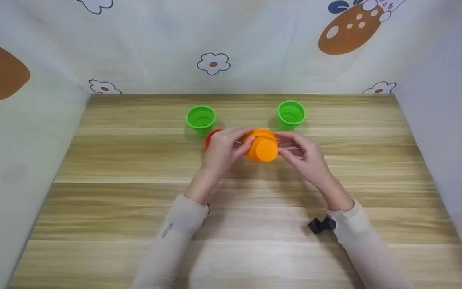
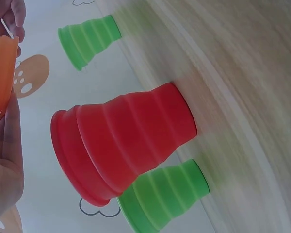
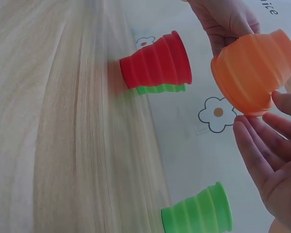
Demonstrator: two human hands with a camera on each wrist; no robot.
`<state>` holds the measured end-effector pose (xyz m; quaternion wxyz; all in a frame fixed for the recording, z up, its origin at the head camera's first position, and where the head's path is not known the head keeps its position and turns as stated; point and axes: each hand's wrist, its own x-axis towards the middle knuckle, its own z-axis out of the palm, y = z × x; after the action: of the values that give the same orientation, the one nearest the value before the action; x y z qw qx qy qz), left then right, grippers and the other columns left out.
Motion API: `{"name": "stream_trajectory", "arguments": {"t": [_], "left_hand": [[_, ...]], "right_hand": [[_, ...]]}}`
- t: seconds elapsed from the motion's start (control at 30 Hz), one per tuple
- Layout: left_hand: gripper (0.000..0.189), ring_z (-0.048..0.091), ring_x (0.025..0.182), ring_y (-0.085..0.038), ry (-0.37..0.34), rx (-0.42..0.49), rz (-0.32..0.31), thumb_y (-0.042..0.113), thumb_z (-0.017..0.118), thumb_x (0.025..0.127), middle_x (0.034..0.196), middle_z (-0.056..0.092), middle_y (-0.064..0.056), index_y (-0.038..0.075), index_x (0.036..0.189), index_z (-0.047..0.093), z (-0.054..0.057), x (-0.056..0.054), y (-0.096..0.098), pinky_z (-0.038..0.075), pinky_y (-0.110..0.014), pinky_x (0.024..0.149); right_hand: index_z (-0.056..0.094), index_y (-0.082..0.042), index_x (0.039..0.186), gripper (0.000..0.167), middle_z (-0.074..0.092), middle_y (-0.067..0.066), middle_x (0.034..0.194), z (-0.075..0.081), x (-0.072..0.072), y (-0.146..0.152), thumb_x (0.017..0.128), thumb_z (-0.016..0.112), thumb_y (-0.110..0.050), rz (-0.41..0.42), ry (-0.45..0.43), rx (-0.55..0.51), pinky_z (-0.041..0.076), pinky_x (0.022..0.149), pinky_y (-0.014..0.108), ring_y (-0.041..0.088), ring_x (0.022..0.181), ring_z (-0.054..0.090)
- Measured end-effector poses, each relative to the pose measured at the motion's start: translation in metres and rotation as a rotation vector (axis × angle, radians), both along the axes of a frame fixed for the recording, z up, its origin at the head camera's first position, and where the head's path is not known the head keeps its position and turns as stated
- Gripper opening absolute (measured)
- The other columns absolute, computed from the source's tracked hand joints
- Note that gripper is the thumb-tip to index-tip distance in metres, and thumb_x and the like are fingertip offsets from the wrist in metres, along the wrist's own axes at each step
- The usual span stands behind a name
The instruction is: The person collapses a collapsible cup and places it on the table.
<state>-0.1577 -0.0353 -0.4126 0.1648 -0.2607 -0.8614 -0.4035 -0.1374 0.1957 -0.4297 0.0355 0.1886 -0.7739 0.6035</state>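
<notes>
An orange ribbed cup (image 1: 266,149) is held up over the table, its rim down and away and its base facing up toward the head camera. My left hand (image 1: 225,149) grips its left side between thumb and fingers. On the right side, my right hand (image 1: 305,157) pinches the cup near its rim, thumb on the wall; the right wrist view shows the fingertips (image 3: 242,127) right at the rim. Behind the left hand, mostly hidden in the head view, stands a red ribbed cup (image 2: 131,141), upright on the table.
Two green ribbed cups stand upright farther back: the left green cup (image 1: 201,120) behind the red one, the right green cup (image 1: 291,114) beyond the right hand. The wooden table (image 1: 114,208) meets a patterned cloth wall (image 1: 155,60) at the back.
</notes>
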Motion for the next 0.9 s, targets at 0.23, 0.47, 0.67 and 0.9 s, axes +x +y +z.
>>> {"name": "stream_trajectory", "arguments": {"t": [0.23, 0.47, 0.67, 0.9], "left_hand": [[0.026, 0.074, 0.091, -0.022, -0.029, 0.053, 0.004, 0.015, 0.07, 0.093, 0.105, 0.076, -0.013, 0.001, 0.115, 0.073, 0.0, 0.0, -0.001, 0.062, -0.029, 0.077], [0.026, 0.074, 0.092, -0.021, -0.041, 0.04, 0.024, 0.016, 0.07, 0.093, 0.106, 0.076, -0.012, 0.003, 0.116, 0.073, 0.001, 0.001, -0.001, 0.062, -0.027, 0.078], [0.025, 0.073, 0.09, -0.02, -0.022, 0.033, 0.022, 0.016, 0.07, 0.093, 0.104, 0.076, -0.011, 0.004, 0.115, 0.074, 0.0, 0.001, 0.0, 0.062, -0.025, 0.077], [0.023, 0.073, 0.086, -0.021, 0.007, 0.076, 0.003, 0.013, 0.07, 0.092, 0.101, 0.076, -0.013, 0.002, 0.112, 0.074, -0.002, 0.001, 0.001, 0.063, -0.03, 0.074]], "right_hand": [[0.05, 0.009, 0.138, 0.045, 0.066, 0.003, 0.126, -0.001, 0.001, 0.0, 0.094, 0.06, 0.006, 0.11, -0.099, -0.137, 0.058, 0.093, 0.027, 0.011, 0.111, 0.066], [0.051, 0.011, 0.135, 0.045, 0.067, -0.005, 0.117, 0.0, 0.0, -0.004, 0.091, 0.061, 0.01, 0.073, -0.148, -0.153, 0.058, 0.092, 0.025, 0.011, 0.106, 0.065], [0.054, 0.012, 0.13, 0.042, 0.066, -0.003, 0.113, 0.001, 0.002, -0.008, 0.089, 0.062, 0.012, 0.007, -0.164, -0.134, 0.058, 0.089, 0.022, 0.009, 0.101, 0.065], [0.059, 0.012, 0.121, 0.037, 0.068, -0.002, 0.105, 0.001, 0.001, -0.013, 0.085, 0.066, 0.011, -0.065, -0.1, -0.112, 0.058, 0.083, 0.02, 0.008, 0.094, 0.066]]}}
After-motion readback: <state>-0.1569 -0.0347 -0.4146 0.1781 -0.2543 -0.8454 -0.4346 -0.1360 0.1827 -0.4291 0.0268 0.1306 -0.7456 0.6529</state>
